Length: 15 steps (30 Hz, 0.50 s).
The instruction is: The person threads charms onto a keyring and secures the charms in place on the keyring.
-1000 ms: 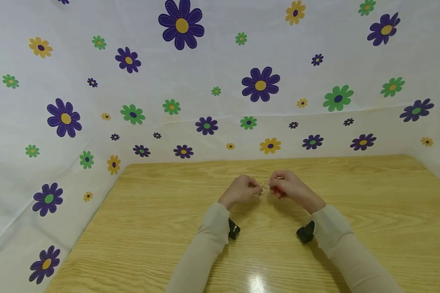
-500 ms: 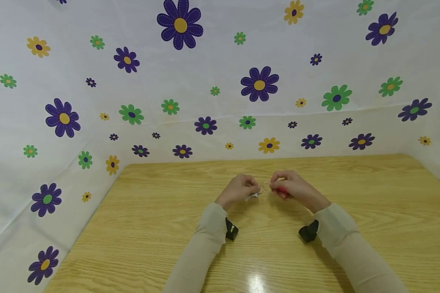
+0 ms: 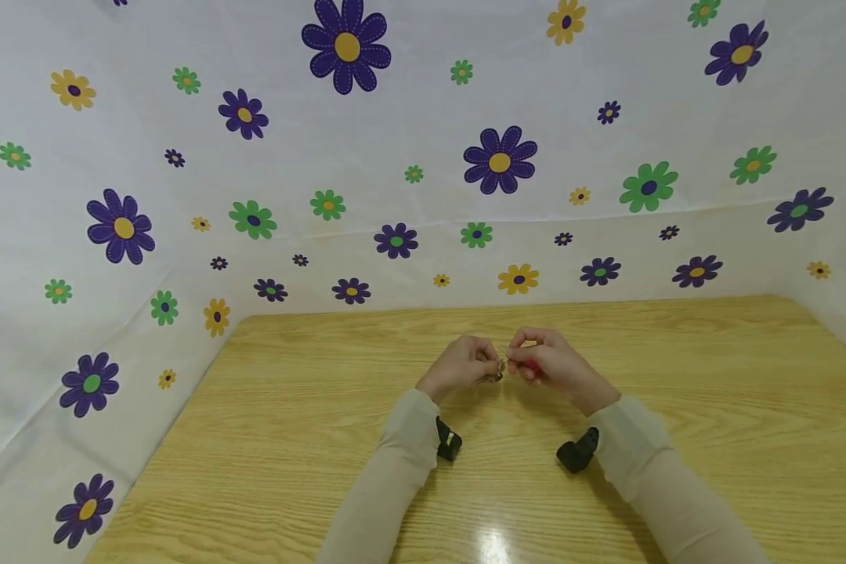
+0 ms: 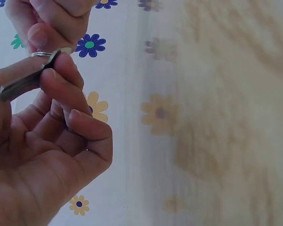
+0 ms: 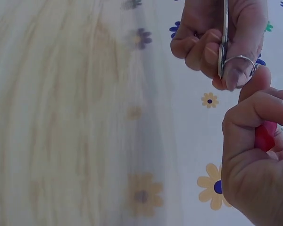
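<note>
Close together over the wooden table, my left hand and right hand meet at a small metal key ring. The left thumb and fingers pinch a metal key, which lies along the fingers in the left wrist view. A thin silver key ring runs from the key to the right hand's fingertips, which pinch its edge. Inside the curled fingers of that same right hand sits a red object, mostly hidden, its kind unclear.
The light wooden table stretches around both forearms. A white cloth printed with flowers hangs behind the table and at its sides. Black wrist cameras are strapped under both cream sleeves.
The right hand drew slightly away, then came back left, so the fingertips of both hands are now closer together. The left hand stays nearly in place, while the key beneath it has turned.
</note>
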Tool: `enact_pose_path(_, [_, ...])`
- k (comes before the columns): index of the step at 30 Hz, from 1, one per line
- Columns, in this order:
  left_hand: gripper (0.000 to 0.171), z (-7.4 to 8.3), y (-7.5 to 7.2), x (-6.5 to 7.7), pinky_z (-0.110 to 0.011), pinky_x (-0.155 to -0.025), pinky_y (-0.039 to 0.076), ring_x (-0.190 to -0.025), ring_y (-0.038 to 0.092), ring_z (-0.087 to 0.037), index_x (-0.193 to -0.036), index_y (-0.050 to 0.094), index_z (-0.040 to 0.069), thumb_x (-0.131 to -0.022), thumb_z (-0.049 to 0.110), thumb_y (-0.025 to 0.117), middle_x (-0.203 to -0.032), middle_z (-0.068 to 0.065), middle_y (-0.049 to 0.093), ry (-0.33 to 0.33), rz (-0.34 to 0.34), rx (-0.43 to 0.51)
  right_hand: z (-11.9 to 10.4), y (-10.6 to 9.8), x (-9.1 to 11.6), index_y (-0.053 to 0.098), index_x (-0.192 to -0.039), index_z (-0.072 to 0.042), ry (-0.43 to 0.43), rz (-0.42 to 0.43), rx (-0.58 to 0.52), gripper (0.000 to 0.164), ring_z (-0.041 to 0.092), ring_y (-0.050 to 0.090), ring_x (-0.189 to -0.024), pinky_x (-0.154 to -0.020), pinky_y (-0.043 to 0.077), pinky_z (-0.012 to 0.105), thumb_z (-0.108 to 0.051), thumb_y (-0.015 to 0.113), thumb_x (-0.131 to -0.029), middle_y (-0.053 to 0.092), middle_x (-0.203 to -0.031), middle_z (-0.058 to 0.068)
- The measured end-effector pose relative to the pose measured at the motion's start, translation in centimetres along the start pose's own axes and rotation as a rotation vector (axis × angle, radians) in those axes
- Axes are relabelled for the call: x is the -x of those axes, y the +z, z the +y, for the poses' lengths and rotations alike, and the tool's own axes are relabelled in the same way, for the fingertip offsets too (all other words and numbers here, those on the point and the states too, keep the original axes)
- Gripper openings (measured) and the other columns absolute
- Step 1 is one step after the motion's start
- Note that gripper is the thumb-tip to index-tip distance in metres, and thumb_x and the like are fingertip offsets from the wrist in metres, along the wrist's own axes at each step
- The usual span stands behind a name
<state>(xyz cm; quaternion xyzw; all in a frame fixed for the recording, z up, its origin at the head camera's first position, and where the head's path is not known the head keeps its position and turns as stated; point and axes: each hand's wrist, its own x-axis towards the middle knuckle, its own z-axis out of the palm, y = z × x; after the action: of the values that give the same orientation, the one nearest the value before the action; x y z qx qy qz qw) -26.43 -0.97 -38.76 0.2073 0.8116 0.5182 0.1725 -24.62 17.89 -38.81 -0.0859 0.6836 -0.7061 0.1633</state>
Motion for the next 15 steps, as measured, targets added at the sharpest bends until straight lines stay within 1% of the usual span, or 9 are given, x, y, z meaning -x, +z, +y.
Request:
enact_pose_path(3, [0.016,0.0,0.0,0.0,-0.021,-0.057,0.041,-0.06,0.051,-0.012,-0.081,0.062,0.002,-0.096,-0.003,0.059,-0.071,-0.002,0.065,0.003,-0.006,0.022,0.0,0.2,-0.1,0.057,-0.086,-0.006,0.0,-0.01,-0.016,0.019,0.007,0.041,-0.05,-0.046,0.034,0.02,0.0,0.051,-0.102,0.063,-0.07,0.005])
enact_pose_path(5, [0.016,-0.1,0.1,0.0,-0.021,-0.056,0.042,-0.059,0.051,-0.011,-0.081,0.062,0.002,-0.096,-0.003,0.059,-0.072,-0.002,0.065,0.001,-0.005,0.039,0.1,0.2,-0.1,0.057,-0.088,-0.006,0.006,-0.01,-0.006,0.017,0.007,0.042,-0.05,-0.046,0.034,0.02,-0.001,0.052,-0.103,0.063,-0.071,0.004])
enact_pose_path(7, [0.014,-0.3,0.0,-0.1,-0.021,-0.057,0.042,-0.061,0.053,-0.012,-0.084,0.065,0.0,-0.097,-0.002,0.059,-0.073,-0.002,0.066,-0.004,0.004,0.053,0.0,0.0,0.0,0.057,-0.09,-0.004,0.012,-0.001,0.011,0.015,0.007,0.042,-0.051,-0.047,0.035,0.02,-0.003,0.052,-0.104,0.062,-0.071,0.004])
enact_pose_path(10, [0.012,-0.6,-0.1,-0.2,-0.022,-0.06,0.047,-0.067,0.059,-0.013,-0.092,0.07,-0.003,-0.099,0.001,0.061,-0.078,-0.004,0.07,-0.02,0.03,0.063,-0.1,-0.6,0.2,0.056,-0.094,0.0,0.028,-0.003,0.028,0.012,0.006,0.042,-0.052,-0.047,0.035,0.019,-0.005,0.052,-0.104,0.061,-0.072,0.003])
enact_pose_path(15, [0.013,-0.6,-0.5,-0.2,-0.025,-0.066,0.052,-0.073,0.064,-0.014,-0.098,0.071,-0.004,-0.1,0.005,0.063,-0.083,-0.007,0.071,-0.043,0.053,0.063,-0.5,-1.4,0.5,0.056,-0.098,0.004,0.065,-0.055,0.026,0.016,0.006,0.044,-0.055,-0.049,0.037,0.018,-0.008,0.049,-0.106,0.061,-0.075,0.003])
